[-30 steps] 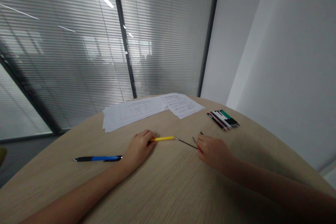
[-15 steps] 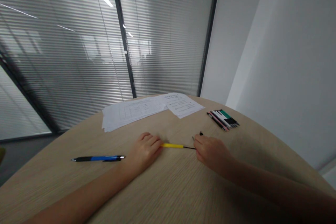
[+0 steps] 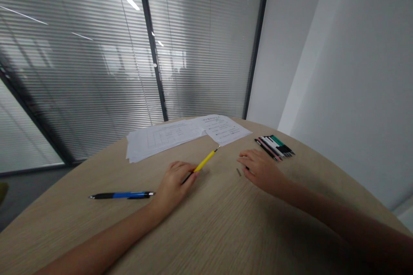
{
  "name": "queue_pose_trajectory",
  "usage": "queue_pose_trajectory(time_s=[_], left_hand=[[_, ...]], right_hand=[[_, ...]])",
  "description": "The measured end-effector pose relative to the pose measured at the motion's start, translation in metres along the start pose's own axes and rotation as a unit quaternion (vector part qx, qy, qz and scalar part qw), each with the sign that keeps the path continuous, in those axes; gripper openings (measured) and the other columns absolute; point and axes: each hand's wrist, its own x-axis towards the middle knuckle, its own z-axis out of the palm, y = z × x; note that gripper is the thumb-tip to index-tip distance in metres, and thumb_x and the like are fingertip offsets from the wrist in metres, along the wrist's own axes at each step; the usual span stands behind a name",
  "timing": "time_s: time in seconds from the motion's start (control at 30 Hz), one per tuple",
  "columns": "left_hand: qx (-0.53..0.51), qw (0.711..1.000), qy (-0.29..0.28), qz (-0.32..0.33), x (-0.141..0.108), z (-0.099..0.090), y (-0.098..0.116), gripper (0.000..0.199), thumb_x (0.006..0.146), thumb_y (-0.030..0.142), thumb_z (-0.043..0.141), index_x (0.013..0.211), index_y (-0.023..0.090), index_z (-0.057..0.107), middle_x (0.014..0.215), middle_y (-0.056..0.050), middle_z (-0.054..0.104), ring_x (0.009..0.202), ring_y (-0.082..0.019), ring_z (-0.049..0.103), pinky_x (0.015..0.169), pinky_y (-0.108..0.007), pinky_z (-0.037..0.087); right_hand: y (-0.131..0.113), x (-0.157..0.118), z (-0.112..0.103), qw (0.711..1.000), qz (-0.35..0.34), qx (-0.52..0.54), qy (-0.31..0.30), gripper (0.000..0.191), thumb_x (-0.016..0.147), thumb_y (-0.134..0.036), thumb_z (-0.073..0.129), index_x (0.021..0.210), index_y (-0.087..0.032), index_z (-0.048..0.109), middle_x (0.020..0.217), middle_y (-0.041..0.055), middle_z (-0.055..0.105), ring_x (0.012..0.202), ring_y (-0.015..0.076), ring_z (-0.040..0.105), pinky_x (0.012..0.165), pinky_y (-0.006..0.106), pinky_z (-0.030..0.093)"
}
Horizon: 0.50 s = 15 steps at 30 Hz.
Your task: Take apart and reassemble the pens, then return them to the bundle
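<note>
As the head cam looks down over the round, light wood-grain counter (image 3: 206, 232), the L hand (image 3: 177, 179) and R hand (image 3: 263, 171) sit well apart from each other. L fingers & thumb are clamped on a slim yellow pen barrel (image 3: 205, 161), approx. mid-counter, which sticks out twd the overlapping white printed paper sheets (image 3: 164, 138) near the far edge. It has a thin dark-and-silver tip at its far end, w/ a dark bit showing by the palm. Barrel looks tilted up a little; can't tell exactly how much.

R fingers curl over a small black piece (image 3: 247, 167); can't tell if it's gripped or only touched. Just beside those fingertips lies a small grey cylinder (image 3: 238, 172), poss. a spring.

Also in view: a blue-and-black pen (image 3: 124, 195) lying flat, its clicker end right by the L wrist, and a neat row of black, white, pink & green pens (image 3: 275, 148) beyond the R hand.

Step in hand, at a guess: L steadies the barrel, R deals w/ the loose small parts. Next move prob. calls for a fine fingertip pinch on the R, w/o flicking the grey cylinder away, as it'd likely roll.
</note>
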Motion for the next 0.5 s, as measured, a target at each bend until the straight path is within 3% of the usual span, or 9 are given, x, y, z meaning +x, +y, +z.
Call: queue_pose_trajectory(time_s=[0.2, 0.5], left_hand=[[-0.009, 1.0, -0.022, 0.006, 0.0, 0.001, -0.002, 0.014, 0.08, 0.022, 0.045, 0.084, 0.017, 0.058, 0.075, -0.003, 0.062, 0.074, -0.016, 0.054, 0.071, -0.032, 0.041], [0.014, 0.997, -0.077, 0.02, 0.0, 0.001, 0.002, 0.012, 0.078, 0.019, 0.047, 0.083, 0.016, 0.058, 0.072, -0.002, 0.063, 0.07, -0.015, 0.055, 0.075, -0.035, 0.038]], right_hand=[[0.006, -0.007, 0.025, 0.996, -0.032, -0.048, -0.069, 0.02, 0.075, -0.018, 0.052, 0.092, -0.015, 0.061, 0.108, 0.0112, 0.056, 0.1, 0.0239, 0.047, 0.084, 0.038, 0.035], [0.005, -0.007, 0.025, 0.996, -0.046, -0.042, -0.064, 0.017, 0.076, -0.017, 0.052, 0.088, -0.018, 0.063, 0.105, 0.01, 0.057, 0.099, 0.0218, 0.048, 0.084, 0.037, 0.035]])
